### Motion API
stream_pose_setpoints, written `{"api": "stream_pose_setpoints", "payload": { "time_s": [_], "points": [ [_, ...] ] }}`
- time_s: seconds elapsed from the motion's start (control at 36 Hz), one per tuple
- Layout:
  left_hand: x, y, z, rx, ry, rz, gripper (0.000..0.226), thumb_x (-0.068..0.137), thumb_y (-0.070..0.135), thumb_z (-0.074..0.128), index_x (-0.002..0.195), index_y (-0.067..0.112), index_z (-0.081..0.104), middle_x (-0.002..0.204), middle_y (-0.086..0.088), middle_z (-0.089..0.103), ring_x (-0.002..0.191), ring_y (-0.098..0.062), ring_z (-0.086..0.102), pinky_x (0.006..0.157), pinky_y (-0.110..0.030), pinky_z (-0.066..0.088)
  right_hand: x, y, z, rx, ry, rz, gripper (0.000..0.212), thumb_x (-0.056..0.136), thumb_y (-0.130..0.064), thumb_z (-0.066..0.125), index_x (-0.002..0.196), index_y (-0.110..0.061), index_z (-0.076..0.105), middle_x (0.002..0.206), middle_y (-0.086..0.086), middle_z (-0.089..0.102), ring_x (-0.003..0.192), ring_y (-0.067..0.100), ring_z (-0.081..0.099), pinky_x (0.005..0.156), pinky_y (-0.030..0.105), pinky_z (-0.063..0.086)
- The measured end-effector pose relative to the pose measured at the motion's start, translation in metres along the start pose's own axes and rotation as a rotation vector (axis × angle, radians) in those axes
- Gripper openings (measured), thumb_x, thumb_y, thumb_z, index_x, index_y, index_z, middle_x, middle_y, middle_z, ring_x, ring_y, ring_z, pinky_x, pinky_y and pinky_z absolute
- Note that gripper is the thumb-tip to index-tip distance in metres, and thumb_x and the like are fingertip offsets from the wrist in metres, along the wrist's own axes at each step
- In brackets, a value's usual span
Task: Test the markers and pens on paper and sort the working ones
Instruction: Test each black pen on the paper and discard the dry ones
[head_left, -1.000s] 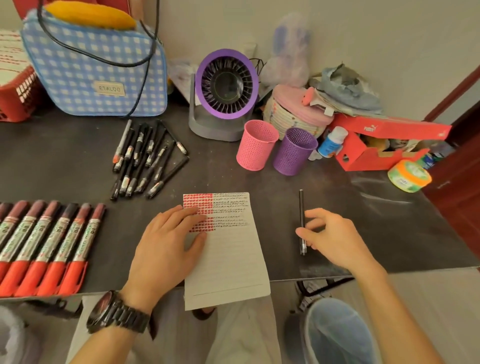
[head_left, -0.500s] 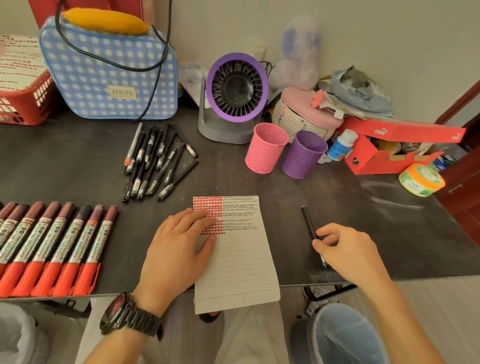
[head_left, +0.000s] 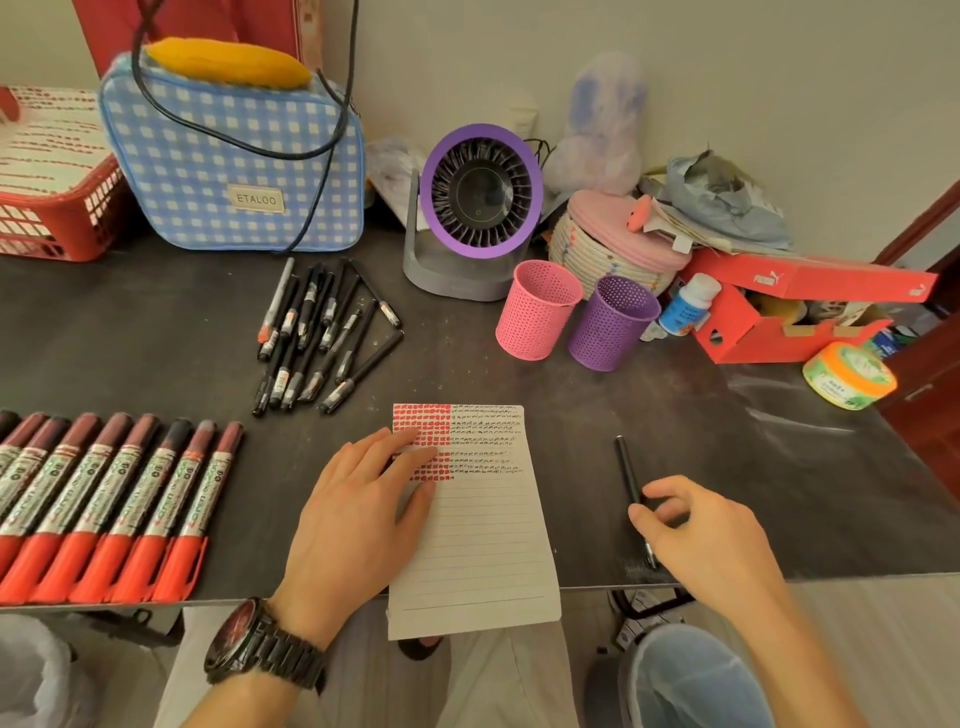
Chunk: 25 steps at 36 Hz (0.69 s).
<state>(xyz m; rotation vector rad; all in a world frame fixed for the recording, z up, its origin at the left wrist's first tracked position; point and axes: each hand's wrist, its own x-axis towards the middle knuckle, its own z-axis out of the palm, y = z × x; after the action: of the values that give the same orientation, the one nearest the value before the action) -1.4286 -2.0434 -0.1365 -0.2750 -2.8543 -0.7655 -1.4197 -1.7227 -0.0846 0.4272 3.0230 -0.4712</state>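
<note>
Lower right of the frame, the black pen (head_left: 626, 470) lies on the tabletop (head_left: 727, 441), one end near the front edge. My right hand (head_left: 696, 530) curls over it; whether it grips yet I cannot tell. A fumbled pinch could roll it into the bin (head_left: 691, 680) below. My left hand (head_left: 358, 519), fingers straight, pins the overhanging paper (head_left: 483, 545).

At least eight red markers (head_left: 130, 493); two cups (head_left: 537, 312); one sheet (head_left: 483, 545); one lone pen (head_left: 626, 467)
</note>
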Motion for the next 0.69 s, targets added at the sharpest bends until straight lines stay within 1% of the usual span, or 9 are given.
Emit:
{"api": "stream_pose_setpoints", "payload": {
  "time_s": [0.06,0.11,0.19,0.28,0.36,0.42,0.53,0.58,0.69],
  "points": [
    [0.0,0.0,-0.001,-0.008,-0.001,-0.006,0.037,0.098,0.036,0.057,0.134,0.028,0.064,0.147,0.006,0.053,0.139,-0.021,0.045,0.118,-0.046,0.033,-0.003,-0.003,0.001,0.029,0.043,-0.002,0.021,0.093,-0.047,0.063,0.111,-0.037,0.064,0.084,-0.022,0.065,0.081,0.0,0.061,0.074,0.03,0.046],
    [0.0,0.0,-0.003,-0.007,-0.009,-0.014,0.038,0.1,0.037,0.054,0.136,0.029,0.062,0.149,0.008,0.05,0.141,-0.018,0.042,0.12,-0.043,0.03,-0.007,-0.01,0.002,0.054,0.137,-0.039,0.021,0.092,-0.044,0.064,0.111,-0.036,0.066,0.092,-0.02,0.062,0.082,0.0,0.061,0.073,0.03,0.044],
    [-0.001,0.001,-0.005,0.007,-0.034,-0.023,0.041,0.103,0.042,0.045,0.142,0.033,0.055,0.155,0.012,0.042,0.146,-0.013,0.034,0.123,-0.038,0.022,-0.013,-0.029,0.009,0.132,0.26,-0.15,0.021,0.09,-0.038,0.067,0.11,-0.032,0.069,0.101,-0.016,0.062,0.09,0.009,0.061,0.075,0.033,0.05],
    [-0.001,0.001,-0.006,0.043,-0.058,-0.028,0.045,0.105,0.048,0.034,0.148,0.039,0.046,0.16,0.018,0.031,0.149,-0.006,0.022,0.125,-0.031,0.011,-0.014,-0.053,0.019,0.246,0.228,-0.241,0.024,0.09,-0.033,0.07,0.114,-0.03,0.069,0.111,-0.018,0.059,0.097,0.014,0.06,0.077,0.03,0.047],
    [-0.001,0.002,-0.006,0.044,-0.054,-0.034,0.045,0.106,0.048,0.031,0.148,0.041,0.044,0.16,0.02,0.029,0.149,-0.004,0.02,0.125,-0.03,0.008,-0.008,-0.074,0.033,0.286,0.16,-0.299,0.028,0.089,-0.032,0.072,0.117,-0.032,0.067,0.122,-0.02,0.057,0.111,0.007,0.049,0.092,0.029,0.041],
    [0.0,0.003,-0.005,0.035,-0.044,-0.033,0.044,0.106,0.047,0.032,0.146,0.039,0.047,0.159,0.018,0.032,0.149,-0.005,0.022,0.125,-0.031,0.009,-0.004,-0.085,0.043,0.305,0.132,-0.339,0.03,0.09,-0.032,0.071,0.119,-0.032,0.067,0.126,-0.021,0.053,0.119,0.001,0.041,0.102,0.028,0.035],
    [-0.001,0.003,-0.002,-0.012,-0.011,-0.034,0.041,0.104,0.043,0.04,0.14,0.034,0.056,0.155,0.014,0.042,0.146,-0.011,0.033,0.124,-0.036,0.02,0.003,-0.095,0.061,0.353,0.129,-0.432,0.034,0.089,-0.024,0.074,0.121,-0.031,0.067,0.128,-0.022,0.054,0.128,-0.002,0.037,0.105,0.026,0.03],
    [-0.002,0.003,0.001,-0.018,0.009,-0.025,0.039,0.102,0.041,0.042,0.137,0.033,0.059,0.152,0.013,0.046,0.144,-0.012,0.037,0.122,-0.039,0.025,0.003,-0.096,0.071,0.37,0.122,-0.446,0.035,0.087,-0.019,0.076,0.12,-0.03,0.068,0.129,-0.018,0.058,0.131,0.003,0.042,0.106,0.028,0.033],
    [-0.002,0.003,0.005,-0.03,0.054,-0.004,0.038,0.1,0.039,0.046,0.133,0.031,0.063,0.148,0.01,0.052,0.139,-0.015,0.044,0.119,-0.04,0.031,-0.001,-0.094,0.084,0.274,0.14,-0.448,0.036,0.082,-0.017,0.082,0.116,-0.024,0.074,0.131,-0.008,0.065,0.127,0.021,0.055,0.103,0.046,0.046]
  ]
}}
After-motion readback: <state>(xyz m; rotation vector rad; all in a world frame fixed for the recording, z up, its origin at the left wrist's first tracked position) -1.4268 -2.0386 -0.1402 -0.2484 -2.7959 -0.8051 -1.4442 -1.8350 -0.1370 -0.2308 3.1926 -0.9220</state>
